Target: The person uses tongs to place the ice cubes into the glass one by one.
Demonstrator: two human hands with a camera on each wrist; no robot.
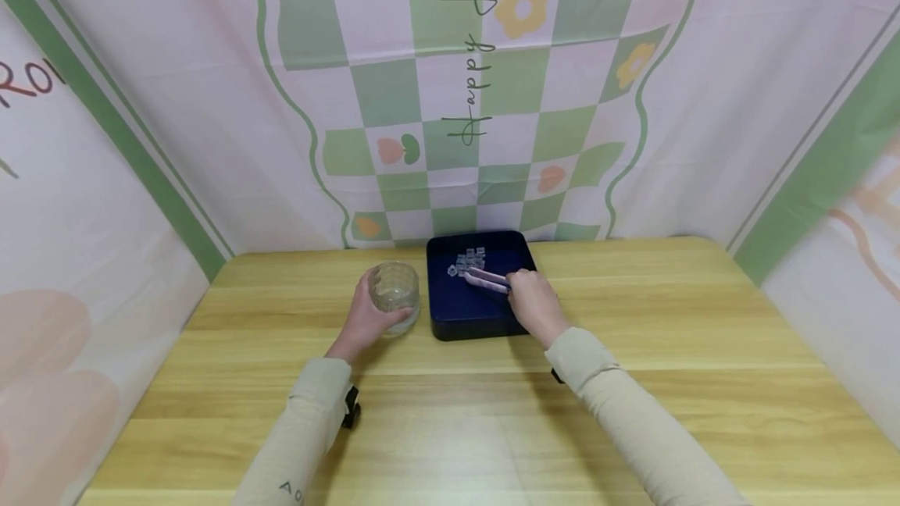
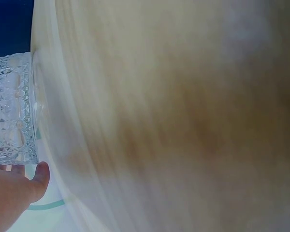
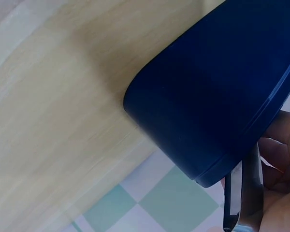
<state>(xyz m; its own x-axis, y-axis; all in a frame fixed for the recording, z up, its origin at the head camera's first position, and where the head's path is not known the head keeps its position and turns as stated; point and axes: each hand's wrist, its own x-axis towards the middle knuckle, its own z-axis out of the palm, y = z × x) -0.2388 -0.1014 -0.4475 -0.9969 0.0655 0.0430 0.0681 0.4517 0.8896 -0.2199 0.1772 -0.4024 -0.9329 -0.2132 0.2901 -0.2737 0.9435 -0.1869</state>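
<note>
Tongs [image 1: 487, 280] are gripped in the right hand [image 1: 536, 299], fingers curled round them, tips at a cluster of small clear pieces [image 1: 469, 261] inside the dark blue tray [image 1: 464, 309]; whether they pinch one, I cannot tell. The left hand [image 1: 366, 315] curves round a patterned glass tumbler [image 1: 395, 283] just beside the tray. Too light a squeeze could drop a piece; a careless nudge might scatter the cluster.

The left wrist view crops the glass [image 2: 9, 111]. In the right wrist view, the tray [image 3: 198, 106] hides the tips of the tongs [image 3: 252, 188].
</note>
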